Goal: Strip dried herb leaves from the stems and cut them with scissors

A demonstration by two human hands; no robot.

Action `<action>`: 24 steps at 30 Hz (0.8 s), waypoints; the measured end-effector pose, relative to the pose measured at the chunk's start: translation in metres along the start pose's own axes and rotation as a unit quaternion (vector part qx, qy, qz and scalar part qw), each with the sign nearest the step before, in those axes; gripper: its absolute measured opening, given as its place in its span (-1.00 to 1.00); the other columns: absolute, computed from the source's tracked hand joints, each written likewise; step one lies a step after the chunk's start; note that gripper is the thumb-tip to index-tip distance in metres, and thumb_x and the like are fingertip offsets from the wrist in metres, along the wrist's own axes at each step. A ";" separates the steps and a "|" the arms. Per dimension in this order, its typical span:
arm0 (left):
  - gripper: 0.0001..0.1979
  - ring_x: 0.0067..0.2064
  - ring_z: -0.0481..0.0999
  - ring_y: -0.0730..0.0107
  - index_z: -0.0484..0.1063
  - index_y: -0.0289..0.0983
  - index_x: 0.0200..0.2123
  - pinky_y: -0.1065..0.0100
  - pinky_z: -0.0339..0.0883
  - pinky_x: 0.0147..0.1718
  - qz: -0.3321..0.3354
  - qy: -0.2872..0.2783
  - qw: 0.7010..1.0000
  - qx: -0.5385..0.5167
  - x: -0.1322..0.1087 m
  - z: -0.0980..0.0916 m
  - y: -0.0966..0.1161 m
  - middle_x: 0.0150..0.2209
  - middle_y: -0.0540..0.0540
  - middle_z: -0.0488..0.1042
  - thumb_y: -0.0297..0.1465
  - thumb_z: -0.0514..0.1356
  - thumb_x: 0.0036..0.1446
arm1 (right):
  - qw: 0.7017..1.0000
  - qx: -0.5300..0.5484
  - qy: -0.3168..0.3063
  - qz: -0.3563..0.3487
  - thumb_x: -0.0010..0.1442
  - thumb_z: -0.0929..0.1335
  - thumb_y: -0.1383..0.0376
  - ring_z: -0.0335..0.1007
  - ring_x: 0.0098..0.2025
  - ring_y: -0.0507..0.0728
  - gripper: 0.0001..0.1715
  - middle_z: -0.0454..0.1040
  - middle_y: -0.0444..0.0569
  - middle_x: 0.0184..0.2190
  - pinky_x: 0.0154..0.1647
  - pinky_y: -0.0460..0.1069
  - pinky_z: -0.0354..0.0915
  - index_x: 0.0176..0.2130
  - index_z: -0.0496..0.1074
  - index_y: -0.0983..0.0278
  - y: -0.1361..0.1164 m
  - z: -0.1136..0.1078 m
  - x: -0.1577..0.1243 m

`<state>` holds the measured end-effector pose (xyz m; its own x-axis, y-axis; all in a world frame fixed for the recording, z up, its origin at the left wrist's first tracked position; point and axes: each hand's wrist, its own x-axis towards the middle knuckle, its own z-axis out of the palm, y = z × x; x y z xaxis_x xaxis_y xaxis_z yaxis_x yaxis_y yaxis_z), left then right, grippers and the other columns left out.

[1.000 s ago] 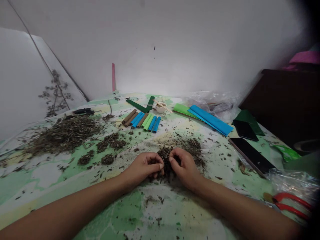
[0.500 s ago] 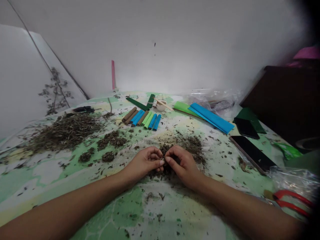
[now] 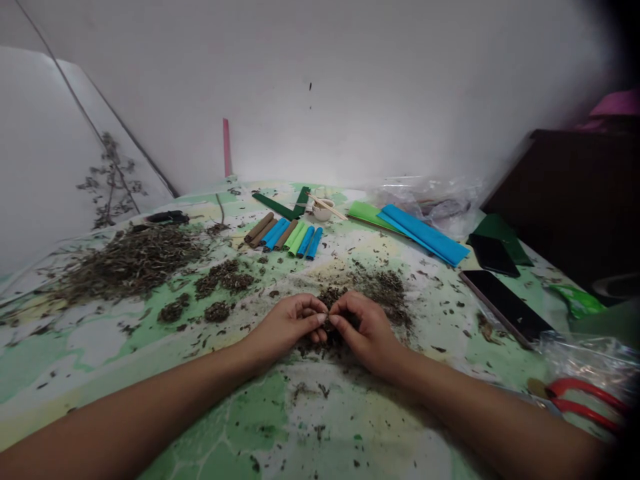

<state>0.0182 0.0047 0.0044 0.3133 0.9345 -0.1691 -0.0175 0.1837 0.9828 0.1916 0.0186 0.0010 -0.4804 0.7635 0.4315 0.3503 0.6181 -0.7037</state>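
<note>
My left hand and my right hand meet fingertip to fingertip at the middle of the table. Both are closed in a pinch, with a small bit of dried plant between the thumbs and forefingers; its exact form is too small to make out. Under and behind the fingers lies a dark heap of crumbled dried plant, partly hidden by the hands. More crumbs spread out beyond my right hand. Small clumps of the same stuff sit to the left of my left hand.
A large pile of dried stalks lies at left. Brown, blue and green rolled tubes stand in a row ahead, near a small cup with sticks. Folded blue paper, a phone and red-handled scissors lie at right.
My fingertips have shifted slightly against each other, the left thumb moving a little up and left. Both hands otherwise stay at the same spot over the heap.
</note>
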 end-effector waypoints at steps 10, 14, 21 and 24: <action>-0.75 -0.58 0.36 0.54 0.33 -0.31 -0.37 0.47 0.21 -0.54 -0.004 -0.009 1.000 0.013 -0.001 0.001 0.001 -0.62 0.04 0.43 -0.30 0.27 -0.07 | 1.000 -0.009 -0.003 0.004 0.12 0.27 0.40 0.26 -0.38 0.06 -0.90 0.36 -0.10 -0.47 -0.34 -0.04 0.16 -0.43 0.32 0.27 0.002 0.000 0.001; -0.76 -0.59 0.33 0.56 0.32 -0.31 -0.38 0.49 0.18 -0.57 -0.005 -0.015 1.000 0.023 -0.001 0.001 0.003 -0.62 0.06 0.40 -0.29 0.25 -0.07 | 1.000 -0.004 -0.016 0.001 0.11 0.26 0.41 0.26 -0.39 0.06 -0.88 0.35 -0.10 -0.48 -0.35 -0.05 0.16 -0.46 0.31 0.27 0.000 0.000 0.001; -0.85 -0.59 0.32 0.57 0.31 -0.29 -0.39 0.51 0.14 -0.60 -0.026 -0.006 0.999 0.033 -0.005 0.003 0.007 -0.57 0.06 0.40 -0.37 0.21 -0.05 | 1.000 -0.001 0.008 0.024 0.12 0.25 0.37 0.23 -0.40 0.06 -0.89 0.32 -0.11 -0.49 -0.36 -0.04 0.14 -0.45 0.28 0.27 0.000 -0.002 0.001; -0.82 -0.58 0.32 0.57 0.34 -0.29 -0.33 0.50 0.15 -0.59 -0.029 -0.002 0.999 0.030 -0.006 0.003 0.008 -0.54 0.05 0.40 -0.36 0.21 -0.04 | 1.000 -0.003 0.011 0.025 0.14 0.24 0.36 0.22 -0.40 0.06 -0.88 0.30 -0.12 -0.50 -0.36 -0.05 0.13 -0.44 0.27 0.26 0.002 -0.001 0.002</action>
<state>0.0191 0.0000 0.0130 0.3150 0.9217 -0.2263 0.0586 0.2191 0.9739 0.1924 0.0212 0.0013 -0.4449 0.7976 0.4074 0.3781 0.5796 -0.7219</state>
